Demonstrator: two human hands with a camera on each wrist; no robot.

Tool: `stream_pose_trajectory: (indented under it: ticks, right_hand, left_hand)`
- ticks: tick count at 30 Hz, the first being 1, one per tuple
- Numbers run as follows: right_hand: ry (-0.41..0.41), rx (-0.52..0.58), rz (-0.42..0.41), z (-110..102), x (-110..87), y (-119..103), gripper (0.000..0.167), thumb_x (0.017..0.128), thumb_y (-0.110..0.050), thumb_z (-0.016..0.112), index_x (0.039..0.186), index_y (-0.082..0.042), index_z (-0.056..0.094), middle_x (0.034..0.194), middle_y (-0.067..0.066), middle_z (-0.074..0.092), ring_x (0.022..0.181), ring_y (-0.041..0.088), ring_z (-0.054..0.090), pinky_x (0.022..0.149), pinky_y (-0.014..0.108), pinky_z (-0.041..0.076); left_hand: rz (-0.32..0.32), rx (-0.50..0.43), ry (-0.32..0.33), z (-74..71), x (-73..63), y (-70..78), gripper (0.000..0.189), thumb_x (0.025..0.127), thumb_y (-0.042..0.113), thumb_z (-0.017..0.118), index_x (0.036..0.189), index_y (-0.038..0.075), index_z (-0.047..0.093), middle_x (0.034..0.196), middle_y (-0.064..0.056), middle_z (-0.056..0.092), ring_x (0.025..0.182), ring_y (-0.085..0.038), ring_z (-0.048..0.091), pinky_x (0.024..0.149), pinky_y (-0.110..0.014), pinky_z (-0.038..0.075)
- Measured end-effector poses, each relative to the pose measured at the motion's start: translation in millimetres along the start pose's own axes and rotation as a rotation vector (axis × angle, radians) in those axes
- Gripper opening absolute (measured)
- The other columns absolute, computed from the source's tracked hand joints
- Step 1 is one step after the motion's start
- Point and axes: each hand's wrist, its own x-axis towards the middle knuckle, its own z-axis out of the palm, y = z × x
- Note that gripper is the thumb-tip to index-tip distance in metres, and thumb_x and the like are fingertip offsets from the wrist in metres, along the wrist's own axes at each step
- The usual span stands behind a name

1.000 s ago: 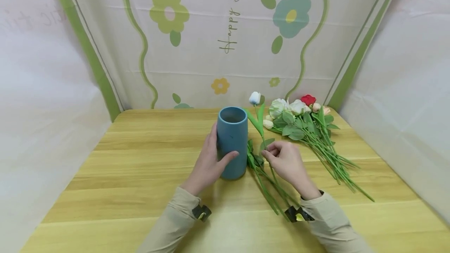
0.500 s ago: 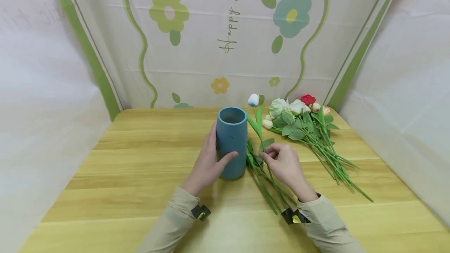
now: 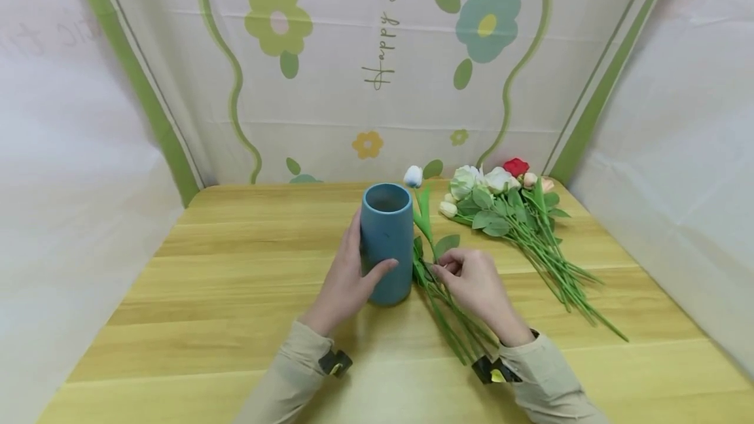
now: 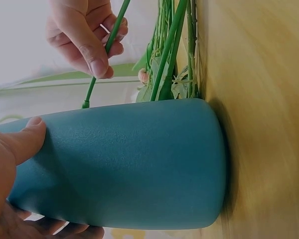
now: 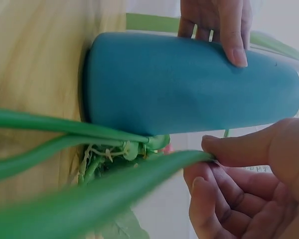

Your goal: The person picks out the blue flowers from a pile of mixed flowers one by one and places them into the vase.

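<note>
Just right of the frame's centre, a white tulip (image 3: 423,223) leans slightly left from the grip of the right hand (image 3: 471,277). Thumb and fingertips are closed together on its thin green stem, well below the bloom, as the view from the left wrist plainly shows. The bloom stands level with the counter's far edge, just right of the rim of a blue vase (image 3: 387,237), outside its mouth. The vase is upright at the centre of the frame. The left hand (image 3: 347,277) has its grip spread round the left side, thumb across the front, the other fingers mostly behind.

Against the vase's right foot, a few green stems (image 3: 434,294) lie on the counter (image 3: 235,293) and run under the right hand towards the bottom of the frame. Farther right, well apart from the vase, lies a bunch (image 3: 518,211) of white, peach and red blooms, heads up towards the back edge, stems fanning to the lower right. Behind everything hangs a pale cloth (image 3: 330,97) printed with flowers. Both forearms, in beige sleeves (image 3: 285,375), come in from the bottom.
</note>
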Motion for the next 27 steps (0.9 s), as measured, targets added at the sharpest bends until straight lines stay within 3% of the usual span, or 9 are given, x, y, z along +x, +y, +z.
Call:
stream_pose_trajectory:
  ticks: [7,27]
  right_hand:
    - [-0.046,0.013,0.004,5,-0.4,-1,0.007,0.085,-0.007,0.077,0.08,-0.007,0.072,0.067,-0.004,0.062,0.058,0.011,0.056,0.053,0.029,0.048]
    - [-0.057,-0.002,-0.017,16,-1.2,3,0.005,0.083,-0.005,0.079,0.082,-0.005,0.074,0.071,-0.002,0.066,0.06,0.009,0.058,0.056,0.028,0.05]
  left_hand:
    - [-0.026,-0.006,-0.007,-0.8,-0.5,0.5,0.098,0.092,0.035,0.071,0.158,0.029,-0.001,0.159,-0.002,0.018,0.141,-0.019,0.025,0.111,-0.048,0.028]
    - [0.06,-0.006,0.026,-0.7,-0.9,1.7,0.098,0.091,0.03,0.073,0.159,0.017,0.004,0.159,-0.007,0.02,0.142,-0.023,0.026,0.11,-0.05,0.028]
